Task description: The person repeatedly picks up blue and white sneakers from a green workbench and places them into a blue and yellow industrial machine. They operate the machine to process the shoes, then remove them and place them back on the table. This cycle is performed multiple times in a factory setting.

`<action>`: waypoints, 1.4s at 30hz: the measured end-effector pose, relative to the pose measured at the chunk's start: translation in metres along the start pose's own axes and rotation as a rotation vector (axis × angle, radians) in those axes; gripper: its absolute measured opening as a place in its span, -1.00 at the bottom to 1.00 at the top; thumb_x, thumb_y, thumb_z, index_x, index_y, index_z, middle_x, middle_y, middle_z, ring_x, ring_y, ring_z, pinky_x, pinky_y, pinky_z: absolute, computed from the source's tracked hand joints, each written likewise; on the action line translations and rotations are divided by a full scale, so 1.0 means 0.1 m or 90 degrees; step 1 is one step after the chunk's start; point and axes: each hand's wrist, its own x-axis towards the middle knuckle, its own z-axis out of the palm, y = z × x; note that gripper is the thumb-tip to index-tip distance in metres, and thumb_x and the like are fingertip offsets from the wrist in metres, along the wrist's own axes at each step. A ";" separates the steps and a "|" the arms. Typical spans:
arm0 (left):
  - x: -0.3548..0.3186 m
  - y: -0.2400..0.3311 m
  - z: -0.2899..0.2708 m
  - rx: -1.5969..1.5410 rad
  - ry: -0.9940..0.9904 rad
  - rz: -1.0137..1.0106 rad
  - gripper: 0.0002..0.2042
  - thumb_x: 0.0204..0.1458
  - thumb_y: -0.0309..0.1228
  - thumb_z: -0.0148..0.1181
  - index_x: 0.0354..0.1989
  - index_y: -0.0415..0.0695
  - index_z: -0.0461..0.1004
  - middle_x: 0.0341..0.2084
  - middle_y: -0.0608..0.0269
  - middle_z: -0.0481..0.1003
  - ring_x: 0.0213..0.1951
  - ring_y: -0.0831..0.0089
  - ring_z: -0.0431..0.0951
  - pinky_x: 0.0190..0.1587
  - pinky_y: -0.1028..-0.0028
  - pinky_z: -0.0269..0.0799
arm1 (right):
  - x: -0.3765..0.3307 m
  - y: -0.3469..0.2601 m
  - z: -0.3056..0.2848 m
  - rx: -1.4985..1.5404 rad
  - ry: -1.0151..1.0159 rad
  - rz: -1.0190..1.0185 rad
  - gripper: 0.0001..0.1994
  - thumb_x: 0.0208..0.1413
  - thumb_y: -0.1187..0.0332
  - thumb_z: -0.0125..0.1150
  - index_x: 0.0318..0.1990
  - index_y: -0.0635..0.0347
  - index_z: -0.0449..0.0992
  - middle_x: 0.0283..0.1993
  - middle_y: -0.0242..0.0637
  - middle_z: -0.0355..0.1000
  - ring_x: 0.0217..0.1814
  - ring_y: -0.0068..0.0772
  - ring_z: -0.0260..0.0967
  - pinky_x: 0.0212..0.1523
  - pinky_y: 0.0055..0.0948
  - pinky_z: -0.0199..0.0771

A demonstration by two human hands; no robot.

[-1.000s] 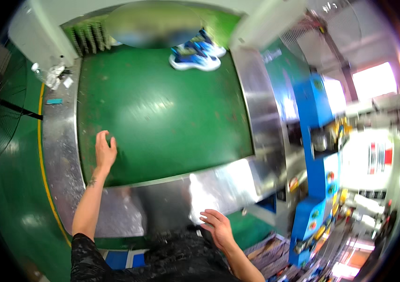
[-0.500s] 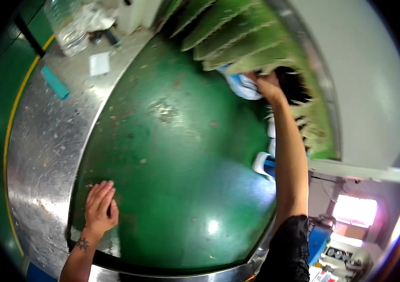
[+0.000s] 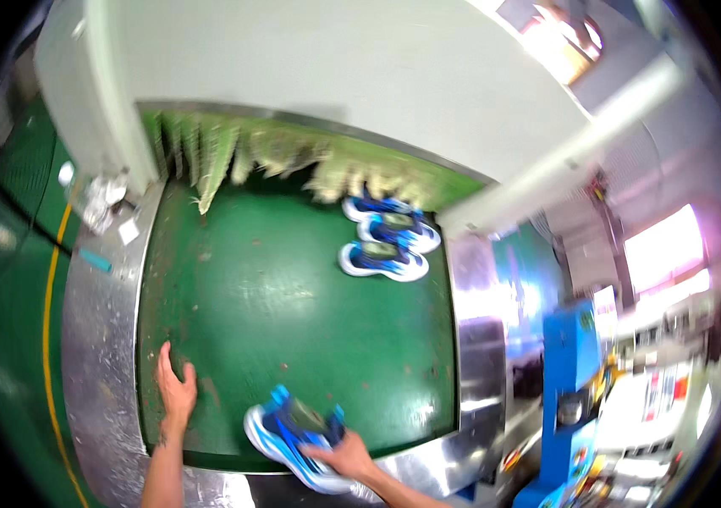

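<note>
My right hand [image 3: 346,455] grips the heel end of a blue and white sneaker [image 3: 283,438] at the near edge of the green belt-like surface [image 3: 267,313]. The sneaker has a thick white sole and a dark opening, and looks slightly smeared by motion. Over the near left part of the green surface, my left hand [image 3: 176,391] is open, thumb apart from its fingers, holding nothing. Several similar sneakers [image 3: 383,261] sit close together at the far right. The farthest one lies against a fringed green curtain [image 3: 276,152].
A grey-white housing [image 3: 293,59] rises above the curtain. Metal borders [image 3: 98,339] run along the green surface. On the left border lie a teal strip [image 3: 95,260], a white paper piece [image 3: 129,231] and crumpled clear plastic [image 3: 102,203]. Blue equipment [image 3: 568,398] stands to the right.
My right hand has come back from the curtain toward me with a sneaker. The view has turned, bringing the other sneakers fully into sight. My left hand stays near the left edge.
</note>
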 end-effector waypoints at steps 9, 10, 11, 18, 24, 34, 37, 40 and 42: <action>-1.28 2.76 -0.06 -0.687 -1.054 -0.077 -0.29 0.15 0.01 0.06 0.32 -0.26 0.09 0.17 -0.02 0.31 0.11 0.22 0.43 0.18 0.24 0.36 | -2.08 -0.04 -1.38 -0.118 0.278 -0.629 -0.24 -0.22 0.28 0.50 0.21 0.19 0.30 0.18 -0.09 0.27 0.22 -0.03 0.24 0.21 -0.21 0.29; -1.50 3.16 -0.27 -0.848 -1.130 -0.322 -0.24 0.12 0.01 0.10 0.33 -0.29 0.06 0.21 -0.03 0.25 0.11 0.20 0.41 0.20 0.20 0.35 | -2.33 0.39 -1.24 0.032 0.387 -0.509 -0.22 -0.15 0.25 0.48 0.27 0.18 0.22 0.27 -0.10 0.18 0.27 -0.08 0.19 0.23 -0.15 0.26; -1.55 3.12 -0.32 -0.839 -1.029 -0.315 -0.16 0.02 0.03 0.21 0.33 -0.30 0.06 0.23 -0.06 0.24 0.12 0.16 0.40 0.19 0.20 0.36 | -2.67 0.59 -1.18 0.330 0.308 -0.334 -0.15 -0.06 0.16 0.45 0.34 0.19 0.11 0.35 -0.11 0.10 0.40 -0.15 0.07 0.30 -0.17 0.19; -3.95 5.04 0.30 -0.671 -1.040 0.151 -0.13 -0.07 -0.15 0.34 0.34 -0.30 0.02 0.27 0.00 0.19 0.19 0.21 0.36 0.22 0.24 0.33 | -4.40 1.35 -1.48 0.479 0.470 -0.434 -0.25 0.13 0.30 0.30 0.38 0.22 -0.01 0.26 -0.21 0.19 0.25 -0.42 0.14 0.23 -0.40 0.20; -6.53 5.46 0.75 -0.548 -1.202 0.007 -0.29 0.09 -0.44 0.20 0.37 -0.26 -0.03 0.32 -0.01 0.13 0.32 0.22 0.19 0.35 0.23 0.09 | -6.51 3.29 -1.60 0.858 0.764 -0.239 -0.46 0.22 0.26 0.19 0.28 0.22 0.18 0.00 -0.32 0.39 -0.02 -0.48 0.35 0.04 -0.43 0.39; -8.89 7.72 3.09 -0.086 -1.094 0.444 -0.03 -0.03 -0.24 0.36 0.38 -0.33 -0.23 0.30 -0.32 0.07 0.34 0.06 0.14 0.34 0.29 0.08 | -8.31 5.18 -1.06 0.754 1.196 0.016 -0.69 0.24 0.32 0.07 0.02 0.37 0.40 -0.10 -0.22 0.41 -0.10 -0.43 0.37 -0.12 -0.41 0.42; -9.31 7.77 4.58 -0.012 -0.771 0.601 -0.08 -0.10 -0.29 0.32 0.35 -0.37 -0.15 0.19 -0.35 0.20 0.20 -0.08 0.29 0.25 0.21 0.23 | -8.35 4.87 -1.00 0.811 1.205 0.028 -0.69 0.23 0.34 0.07 0.04 0.35 0.36 -0.12 -0.27 0.37 -0.13 -0.46 0.32 -0.13 -0.45 0.38; -9.81 7.77 4.78 -0.112 -0.810 0.675 -0.20 -0.10 -0.31 0.26 0.26 -0.40 -0.04 0.11 -0.35 0.27 0.13 -0.17 0.34 0.20 0.15 0.27 | -8.29 4.83 -1.06 0.824 1.273 0.061 -0.68 0.22 0.37 0.06 0.07 0.34 0.32 -0.14 -0.32 0.34 -0.16 -0.50 0.28 -0.14 -0.49 0.35; -9.52 7.97 4.69 0.016 -0.891 0.616 -0.20 -0.13 -0.33 0.27 0.24 -0.41 -0.03 0.07 -0.34 0.31 0.12 -0.12 0.37 0.18 0.18 0.30 | -8.24 4.80 -1.15 0.833 1.250 0.030 -0.66 0.21 0.39 0.06 0.09 0.33 0.29 -0.15 -0.35 0.31 -0.18 -0.52 0.25 -0.14 -0.52 0.32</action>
